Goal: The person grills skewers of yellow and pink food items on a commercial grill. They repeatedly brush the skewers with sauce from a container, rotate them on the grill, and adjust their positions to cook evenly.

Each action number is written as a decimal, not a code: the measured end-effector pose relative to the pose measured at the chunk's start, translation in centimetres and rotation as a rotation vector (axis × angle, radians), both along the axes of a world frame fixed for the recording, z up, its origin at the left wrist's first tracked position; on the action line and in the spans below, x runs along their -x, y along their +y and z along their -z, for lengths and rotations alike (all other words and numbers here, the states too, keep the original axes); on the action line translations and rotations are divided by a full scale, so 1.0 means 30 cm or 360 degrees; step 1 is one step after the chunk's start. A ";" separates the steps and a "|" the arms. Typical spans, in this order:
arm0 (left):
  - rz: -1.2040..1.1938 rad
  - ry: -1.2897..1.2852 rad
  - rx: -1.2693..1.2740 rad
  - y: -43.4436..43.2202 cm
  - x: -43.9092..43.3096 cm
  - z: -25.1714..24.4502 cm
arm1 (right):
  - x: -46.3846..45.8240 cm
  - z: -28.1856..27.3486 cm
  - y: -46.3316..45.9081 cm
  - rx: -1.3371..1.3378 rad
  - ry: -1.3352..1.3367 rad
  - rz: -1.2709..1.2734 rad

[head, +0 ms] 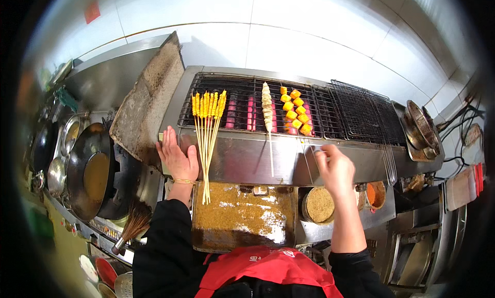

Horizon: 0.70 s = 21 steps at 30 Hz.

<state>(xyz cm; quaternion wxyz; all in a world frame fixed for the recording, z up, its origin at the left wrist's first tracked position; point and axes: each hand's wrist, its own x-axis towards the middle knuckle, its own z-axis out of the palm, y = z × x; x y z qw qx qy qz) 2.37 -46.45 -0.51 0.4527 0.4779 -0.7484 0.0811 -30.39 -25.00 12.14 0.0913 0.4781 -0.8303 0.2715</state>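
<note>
My left hand (178,155) lies palm down with its fingers apart at the grill's steel front, left of a fan of bamboo skewers (209,104) with small yellow pieces. My right hand (335,167) is bent over the front edge at the right; its fingertips are by the thin handles of the skewers of orange-yellow cubes (297,111), and whether it grips one cannot be told. Between them one skewer of pale, folded food (267,106) lies on the wire grate (241,85) over glowing pink-red heating elements. All the skewers' handles point towards me.
A metal tray of brown seasoning (228,220) stands before me. Right of it are a tub of tan powder (320,205) and an orange-red one (376,195). A wok with liquid (96,178) and a brush (133,224) are at left. Wire grill baskets (363,112) and metal bowls (417,128) lie right.
</note>
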 end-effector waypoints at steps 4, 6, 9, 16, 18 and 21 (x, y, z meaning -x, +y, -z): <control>-0.0012 -0.0027 0.0006 -0.006 0.001 0.002 | -0.089 0.005 -0.059 -0.0279 -0.0062 -0.0120; -0.0008 -0.0028 0.0010 -0.004 -0.003 -0.001 | -0.095 0.014 -0.075 -0.0385 0.0036 -0.0156; -0.0023 -0.0030 -0.0049 0.011 -0.001 -0.014 | -0.051 0.051 -0.071 -0.0317 0.0346 0.0038; 0.0001 -0.0014 -0.0034 0.011 0.000 -0.009 | 0.041 0.115 -0.059 0.0122 -0.0053 -0.0183; 0.0005 -0.0011 -0.0030 0.008 0.002 -0.011 | 0.030 0.111 -0.062 0.0380 -0.1176 -0.0250; -0.0019 -0.0029 -0.0065 0.014 0.004 -0.014 | -0.035 0.136 -0.091 0.0734 -0.2427 -0.0229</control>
